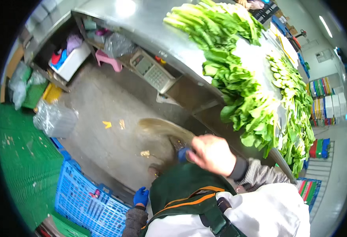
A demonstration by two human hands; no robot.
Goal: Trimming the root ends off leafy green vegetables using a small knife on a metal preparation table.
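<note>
- Right hand [211,154] is wrapped tight around the blue grip of what looks like a broom [163,128]. The tan head is pure motion blur, out at about 10 o'clock from the fist.
- Left hand [141,196], in a blue glove, hangs low by the green apron [183,187]. I can't tell whether its fingers are curled or loose.
- Looks to me like a mid-sweep stroke over the concrete floor [102,146].
- Yellow scraps [107,125] lie further out at 10 o'clock, apart from the broom head.
- The steel tabletop [149,27] at 12 to 1 o'clock is piled with leafy greens [244,102].
- A blue crate [82,197] sits at 8 o'clock.
- My guess is that any following stroke needs reach toward the scraps while keeping clear of the crate.
</note>
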